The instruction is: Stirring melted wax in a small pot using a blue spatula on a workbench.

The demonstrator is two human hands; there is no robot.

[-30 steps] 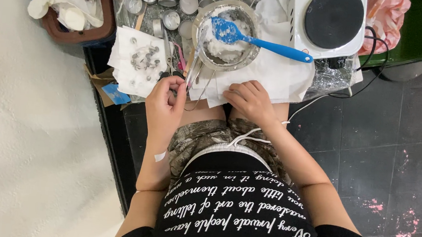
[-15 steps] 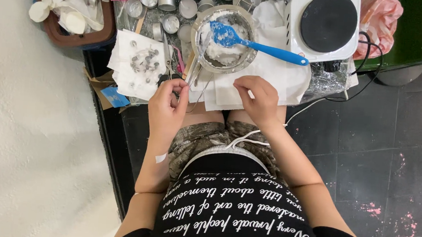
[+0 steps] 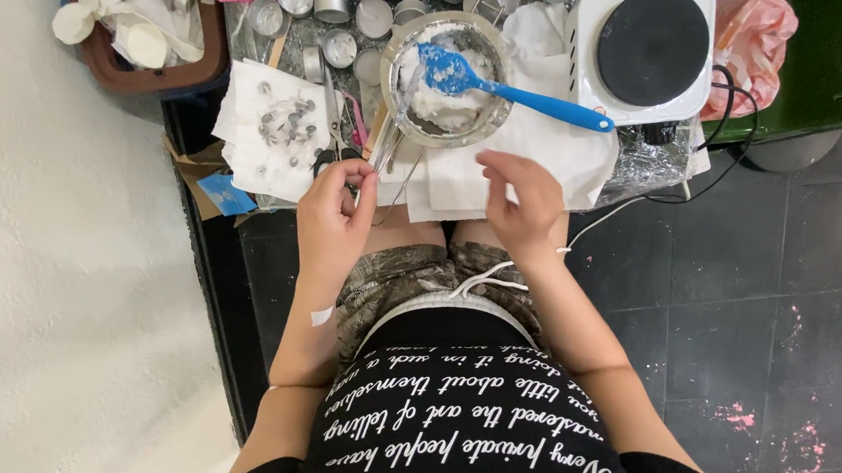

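My left hand is curled at the table's front edge with thumb and fingers pinched on something small and thin; I cannot make out what it is. It sits just below black-handled scissors. My right hand hovers over the white paper towels with fingers apart, holding nothing that I can see. Behind both hands stands a metal bowl of white wax, with a blue slotted spatula resting in it.
A white hot plate with a black disc stands at the back right, its cable trailing off the table. Several small metal cups line the back. A paper towel with tiny metal pieces lies left. A brown tray sits far left.
My right hand has moved up from near my lap onto the paper towels and spread its fingers. My left hand stays pinched near the scissors.
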